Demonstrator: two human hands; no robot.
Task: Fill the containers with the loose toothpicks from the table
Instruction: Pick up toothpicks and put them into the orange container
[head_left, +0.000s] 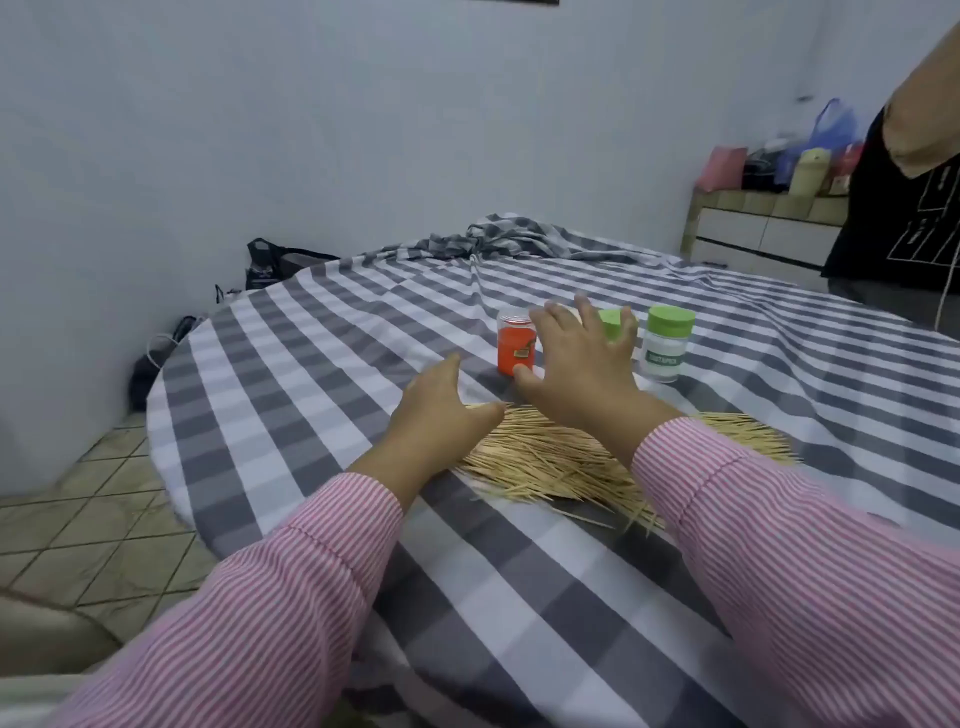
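A heap of loose wooden toothpicks (550, 457) lies on the grey-and-white checked tablecloth (322, 374) in front of me. Behind it stand an orange container (514, 345), a green-lidded container (612, 323) mostly hidden by my fingers, and a white container with a green lid (667, 343). My right hand (582, 358) is spread with straight fingers over the space between the orange and the middle container, its thumb by the orange one's base. My left hand (441, 410) hovers at the heap's left end, fingers relaxed, holding nothing.
A person in a black shirt (898, 208) stands at the far right by the table. A tiled counter with bags and bottles (779, 171) is behind. Dark bags (270, 265) lie on the floor left of the round table's edge.
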